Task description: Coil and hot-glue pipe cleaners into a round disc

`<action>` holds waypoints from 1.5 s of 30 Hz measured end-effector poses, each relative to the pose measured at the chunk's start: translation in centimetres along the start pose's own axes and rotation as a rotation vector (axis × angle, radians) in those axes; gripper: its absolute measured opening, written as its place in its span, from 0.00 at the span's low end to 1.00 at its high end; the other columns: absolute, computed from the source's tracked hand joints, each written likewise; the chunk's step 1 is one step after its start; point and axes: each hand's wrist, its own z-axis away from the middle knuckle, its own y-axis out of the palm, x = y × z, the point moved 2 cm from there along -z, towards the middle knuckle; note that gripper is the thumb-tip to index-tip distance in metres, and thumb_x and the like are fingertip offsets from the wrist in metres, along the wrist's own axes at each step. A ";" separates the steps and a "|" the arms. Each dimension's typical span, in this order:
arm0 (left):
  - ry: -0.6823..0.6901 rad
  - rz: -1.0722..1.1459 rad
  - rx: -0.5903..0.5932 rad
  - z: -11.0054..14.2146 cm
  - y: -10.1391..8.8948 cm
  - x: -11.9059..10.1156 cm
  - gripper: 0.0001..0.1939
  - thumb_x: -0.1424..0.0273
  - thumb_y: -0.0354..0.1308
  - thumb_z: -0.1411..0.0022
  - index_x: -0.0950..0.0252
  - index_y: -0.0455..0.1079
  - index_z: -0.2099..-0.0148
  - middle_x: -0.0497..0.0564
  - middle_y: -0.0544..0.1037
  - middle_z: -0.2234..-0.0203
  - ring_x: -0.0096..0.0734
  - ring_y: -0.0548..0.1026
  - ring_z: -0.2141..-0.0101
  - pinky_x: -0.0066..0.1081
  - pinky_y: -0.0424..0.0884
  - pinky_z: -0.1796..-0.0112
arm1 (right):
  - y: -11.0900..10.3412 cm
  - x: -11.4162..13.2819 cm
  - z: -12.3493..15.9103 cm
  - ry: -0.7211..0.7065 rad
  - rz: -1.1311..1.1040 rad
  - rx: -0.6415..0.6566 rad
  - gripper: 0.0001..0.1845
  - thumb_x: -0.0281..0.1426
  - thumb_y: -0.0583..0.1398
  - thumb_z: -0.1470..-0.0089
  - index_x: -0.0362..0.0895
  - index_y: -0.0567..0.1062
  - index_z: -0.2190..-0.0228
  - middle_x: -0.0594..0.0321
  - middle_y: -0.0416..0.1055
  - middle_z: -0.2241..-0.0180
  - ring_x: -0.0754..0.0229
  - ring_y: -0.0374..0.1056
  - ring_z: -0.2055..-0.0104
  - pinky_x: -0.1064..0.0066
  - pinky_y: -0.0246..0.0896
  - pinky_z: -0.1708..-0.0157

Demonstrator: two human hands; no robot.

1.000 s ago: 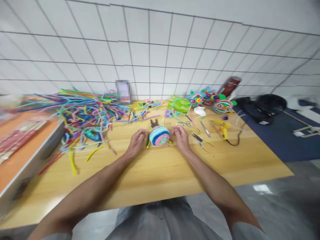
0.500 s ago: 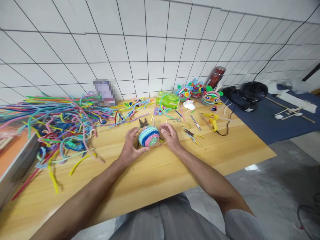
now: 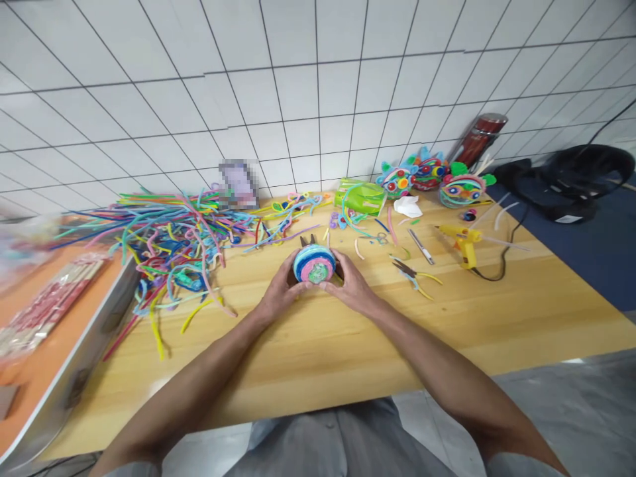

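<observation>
A round ball wrapped in pipe cleaners (image 3: 315,264), with light blue, dark blue, pink and green rings, is held between both hands over the wooden table. My left hand (image 3: 287,286) is closed around its left side, thumb at the lower edge. Around the right side curves my right hand (image 3: 350,283), its thumb also near the bottom. Fingers behind the ball are partly hidden. Dark plier jaws (image 3: 308,240) show just behind the ball. Right of my right hand lie yellow-handled pliers (image 3: 416,277), a utility knife (image 3: 421,246) and a yellow hot glue gun (image 3: 461,244).
A heap of colourful pipe cleaners (image 3: 173,248) covers the table's left side. Near the wall stand a green packet (image 3: 360,197), decorated pipe-cleaner balls (image 3: 462,189), a white tissue (image 3: 407,207) and a red flask (image 3: 481,142). An orange surface (image 3: 69,371) with wrapped sticks (image 3: 54,298) borders the left.
My right hand has come in from beside the ball to grip it, and both hands now hold it. The ball's green centre faces me more. The view has shifted left.
</observation>
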 end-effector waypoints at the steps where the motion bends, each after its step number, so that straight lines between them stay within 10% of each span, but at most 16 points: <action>1: -0.003 0.018 0.010 -0.1 0.0 -0.1 0.49 0.53 0.75 0.34 0.59 0.56 0.21 0.66 0.63 0.23 0.55 0.68 0.26 0.53 0.68 0.28 | 0.1 -0.2 0.0 0.010 0.001 0.008 0.48 0.44 0.73 0.43 0.48 0.64 0.28 0.45 0.65 0.28 0.39 0.66 0.28 0.41 0.63 0.27; 13: 0.096 -0.036 0.085 -1.0 -0.2 -1.7 0.44 0.57 0.73 0.33 0.60 0.56 0.24 0.68 0.68 0.28 0.54 0.72 0.30 0.55 0.70 0.30 | -0.4 -2.9 0.1 -0.006 0.143 0.015 0.42 0.31 0.64 0.39 0.50 0.63 0.26 0.47 0.68 0.28 0.42 0.66 0.26 0.41 0.64 0.26; 21: 0.125 -0.245 0.147 -0.1 -1.0 0.2 0.70 0.58 0.80 0.42 0.58 0.34 0.15 0.73 0.58 0.22 0.67 0.60 0.23 0.65 0.57 0.25 | -0.7 -3.8 0.5 0.074 0.181 0.027 0.41 0.39 0.63 0.36 0.49 0.62 0.26 0.46 0.69 0.29 0.41 0.69 0.28 0.39 0.66 0.29; 33: 0.116 -0.473 0.136 0.6 -0.9 1.6 0.55 0.70 0.70 0.39 0.63 0.47 0.18 0.70 0.67 0.26 0.64 0.70 0.29 0.60 0.68 0.29 | -1.5 -3.9 0.9 0.073 0.283 0.006 0.40 0.40 0.65 0.41 0.51 0.67 0.29 0.50 0.77 0.36 0.43 0.76 0.36 0.45 0.74 0.35; 40: 0.195 -0.411 0.177 0.4 -1.0 0.8 0.71 0.53 0.82 0.47 0.66 0.41 0.17 0.75 0.56 0.22 0.72 0.56 0.22 0.62 0.60 0.25 | -1.6 -3.6 0.7 -0.034 0.224 0.007 0.44 0.36 0.66 0.44 0.50 0.64 0.29 0.46 0.69 0.31 0.41 0.71 0.31 0.43 0.73 0.34; 45: 0.283 -0.341 0.183 -0.5 -1.2 -0.5 0.51 0.49 0.72 0.33 0.57 0.52 0.18 0.67 0.65 0.25 0.60 0.63 0.24 0.57 0.63 0.26 | -1.1 -2.0 1.0 -0.129 0.248 0.032 0.46 0.35 0.66 0.40 0.50 0.58 0.25 0.45 0.65 0.29 0.42 0.69 0.29 0.47 0.73 0.33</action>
